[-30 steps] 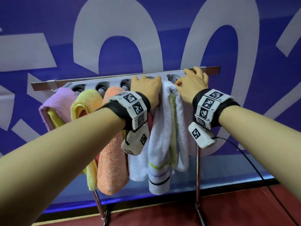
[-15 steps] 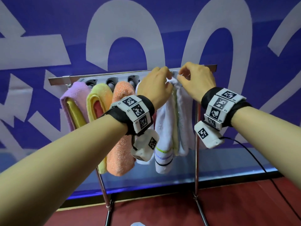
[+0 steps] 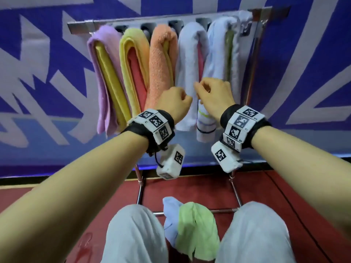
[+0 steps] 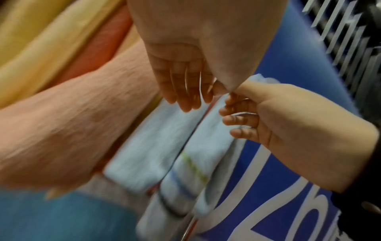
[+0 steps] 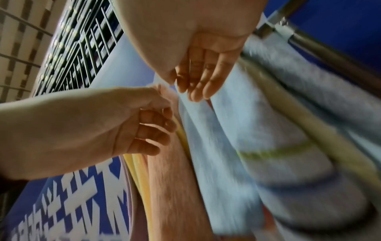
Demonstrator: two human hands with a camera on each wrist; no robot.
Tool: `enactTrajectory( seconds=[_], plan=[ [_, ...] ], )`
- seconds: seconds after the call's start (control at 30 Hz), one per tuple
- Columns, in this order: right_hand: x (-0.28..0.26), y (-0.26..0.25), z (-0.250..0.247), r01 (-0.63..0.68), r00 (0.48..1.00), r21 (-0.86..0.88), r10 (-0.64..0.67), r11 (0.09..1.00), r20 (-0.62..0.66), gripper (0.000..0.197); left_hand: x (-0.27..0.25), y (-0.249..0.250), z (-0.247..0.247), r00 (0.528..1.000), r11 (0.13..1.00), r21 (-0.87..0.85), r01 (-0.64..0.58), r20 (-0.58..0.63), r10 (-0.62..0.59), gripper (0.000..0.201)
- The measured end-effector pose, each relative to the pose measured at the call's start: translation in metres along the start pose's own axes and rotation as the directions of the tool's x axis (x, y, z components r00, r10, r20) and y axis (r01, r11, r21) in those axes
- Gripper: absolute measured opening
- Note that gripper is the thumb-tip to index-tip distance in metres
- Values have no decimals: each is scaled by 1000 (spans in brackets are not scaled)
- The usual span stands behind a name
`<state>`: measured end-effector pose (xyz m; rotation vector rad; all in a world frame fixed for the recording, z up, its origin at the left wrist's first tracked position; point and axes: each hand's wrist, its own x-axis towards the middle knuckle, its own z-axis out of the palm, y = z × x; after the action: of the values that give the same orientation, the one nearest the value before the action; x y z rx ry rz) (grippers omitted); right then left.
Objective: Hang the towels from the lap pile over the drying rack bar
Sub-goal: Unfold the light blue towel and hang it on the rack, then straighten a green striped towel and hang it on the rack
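Note:
The drying rack bar (image 3: 81, 28) runs across the top of the head view. Purple (image 3: 102, 73), yellow (image 3: 133, 59), orange (image 3: 161, 61), plain white (image 3: 188, 59) and striped white (image 3: 214, 59) towels hang over it side by side. My left hand (image 3: 175, 101) and right hand (image 3: 212, 91) hover close together in front of the two white towels, about halfway down them. Both hold nothing; the left fingers (image 4: 181, 94) and the right fingers (image 5: 198, 83) hang relaxed. A green towel (image 3: 195, 223) and a light blue towel (image 3: 170, 207) lie bunched between my knees.
A blue and white banner wall (image 3: 313, 73) stands right behind the rack. The rack's chrome legs (image 3: 140, 188) come down onto a red floor (image 3: 275, 196) in front of my knees (image 3: 133, 234). A black cable (image 3: 296, 207) trails across the floor on the right.
Both hands have left the top of the striped white towel at the bar and dropped to mid-towel height. The view has tilted down, so my lap and its towels now show.

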<state>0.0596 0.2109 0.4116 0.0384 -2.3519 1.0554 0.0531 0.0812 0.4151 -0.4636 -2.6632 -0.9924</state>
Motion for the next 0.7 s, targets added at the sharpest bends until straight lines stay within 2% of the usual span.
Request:
enactTrajectory(
  seconds=[0.07, 0.2, 0.3, 0.47, 0.6, 0.7],
  plan=[
    [-18, 11, 22, -43, 998, 19, 42, 999, 53, 36, -15, -26, 18, 995, 994, -51, 96, 22, -95, 25],
    [-53, 57, 74, -136, 976, 40, 127, 990, 179, 35, -40, -82, 69, 973, 979, 35, 200, 108, -203, 26],
    [-84, 101, 108, -242, 940, 54, 220, 969, 262, 34, -57, -123, 108, 926, 943, 76, 323, 181, -332, 24],
    [-125, 187, 162, -509, 808, -9, 481, 861, 339, 34, -74, -186, 167, 801, 837, 74, 542, 258, -541, 24],
    [-158, 250, 191, -698, 669, -46, 673, 715, 315, 30, -84, -242, 219, 649, 677, -44, 735, 337, -683, 27],
    [-179, 290, 209, -787, 557, -95, 768, 610, 314, 33, -91, -283, 257, 553, 576, -51, 816, 361, -751, 34]
  ],
)
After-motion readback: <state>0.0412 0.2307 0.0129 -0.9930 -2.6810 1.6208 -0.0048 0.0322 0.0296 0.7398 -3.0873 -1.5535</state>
